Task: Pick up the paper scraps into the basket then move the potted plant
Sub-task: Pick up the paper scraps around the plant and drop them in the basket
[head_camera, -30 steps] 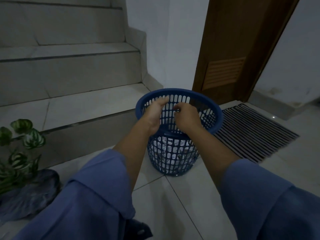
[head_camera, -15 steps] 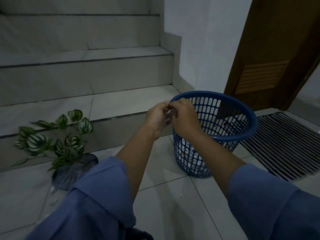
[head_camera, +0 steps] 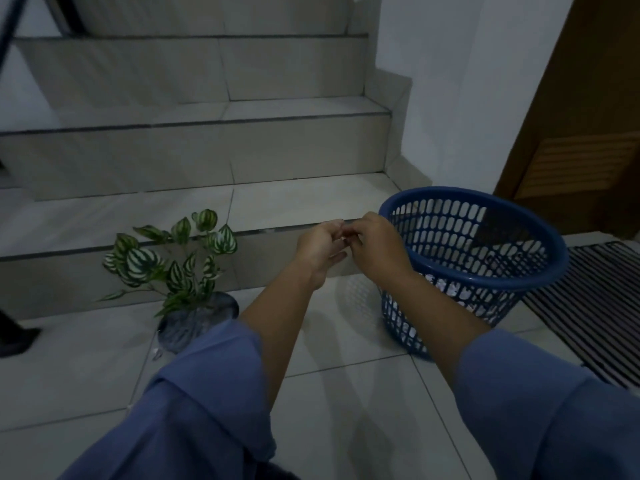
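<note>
With left hand (head_camera: 320,244) and right hand (head_camera: 375,247) pinching one tiny scrap (head_camera: 344,240) together, swing right over basket (head_camera: 562,258), release low inside, then lift plant (head_camera: 173,261)

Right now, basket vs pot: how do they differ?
Basket is blue with slotted walls; pot is dark grey and solid. Basket holds white paper scraps; pot holds a plant with striped leaves. Basket stands on the right, by the mat; pot stands on the left, partly hidden by the left sleeve. Both stand on the tile floor.
</note>
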